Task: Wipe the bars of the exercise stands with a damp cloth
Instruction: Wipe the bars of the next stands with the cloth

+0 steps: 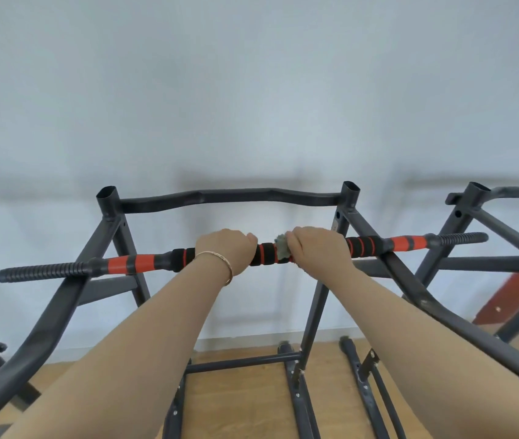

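Striped bar (144,263): orange-and-black padding, lying horizontal across the 2 side arms of the dark exercise stand (312,315).

Left hand (224,248): on the striped bar, left of its centre, fingers curled over the padding in a closed grasp.

Right hand (318,248): on the striped bar, just right of its centre, fingers wrapped round a grey-green cloth (282,250) and clamping it against the padding.

Cloth: bunched, touching the striped bar, its edge protruding between the 2 hands.

Bracelet (229,267): on the left wrist, just below the striped bar.

Rear crossbar (229,196): behind the striped bar, untouched.

Another stand (473,213): beyond the striped bar's right end.

Wooden floor (245,403): beneath the striped bar.
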A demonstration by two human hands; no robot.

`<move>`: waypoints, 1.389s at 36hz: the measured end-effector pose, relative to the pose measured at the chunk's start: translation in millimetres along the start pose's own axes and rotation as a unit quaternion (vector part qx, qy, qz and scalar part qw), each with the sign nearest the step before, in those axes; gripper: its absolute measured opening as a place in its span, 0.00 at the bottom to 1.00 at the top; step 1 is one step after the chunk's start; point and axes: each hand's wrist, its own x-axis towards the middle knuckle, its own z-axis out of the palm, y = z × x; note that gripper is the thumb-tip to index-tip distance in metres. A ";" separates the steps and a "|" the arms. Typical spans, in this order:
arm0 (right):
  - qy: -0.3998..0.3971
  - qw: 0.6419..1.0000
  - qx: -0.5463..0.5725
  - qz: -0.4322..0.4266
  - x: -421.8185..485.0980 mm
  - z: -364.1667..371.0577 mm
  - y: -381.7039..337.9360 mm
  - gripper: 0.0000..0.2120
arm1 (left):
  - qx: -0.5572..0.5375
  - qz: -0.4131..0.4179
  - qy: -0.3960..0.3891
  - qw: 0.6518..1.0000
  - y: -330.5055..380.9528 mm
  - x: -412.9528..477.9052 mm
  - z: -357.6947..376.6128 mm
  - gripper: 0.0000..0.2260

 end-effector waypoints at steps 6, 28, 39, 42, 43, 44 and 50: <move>0.037 0.998 -0.057 -0.003 10.7 -1.6 -5.4 0.21 | 0.053 0.030 0.071 0.996 -3.0 -2.3 13.4 0.08; 0.047 0.998 0.003 -0.038 30.7 -1.4 -68.8 0.15 | 0.014 -0.060 0.061 0.996 -44.6 -20.7 12.3 0.09; -0.135 0.990 -0.037 -0.030 51.2 -10.3 -75.3 0.03 | 0.058 -0.028 0.134 0.989 -38.3 -33.2 32.2 0.06; -0.190 0.982 -0.011 -0.014 62.5 -17.5 -72.1 0.05 | 0.049 -0.030 0.150 0.987 -38.0 -37.5 35.9 0.06; -0.204 0.979 0.010 0.002 66.0 -19.1 -70.5 0.07 | 0.042 -0.036 0.148 0.987 -37.3 -39.8 37.6 0.07; -0.223 0.974 0.037 0.023 68.8 -20.8 -69.4 0.10 | 0.033 -0.043 0.152 0.987 -36.5 -41.5 39.7 0.08; -0.241 0.856 0.363 0.280 83.7 -21.0 -57.9 0.16 | 0.034 -0.049 0.176 0.982 -34.0 -45.4 45.9 0.03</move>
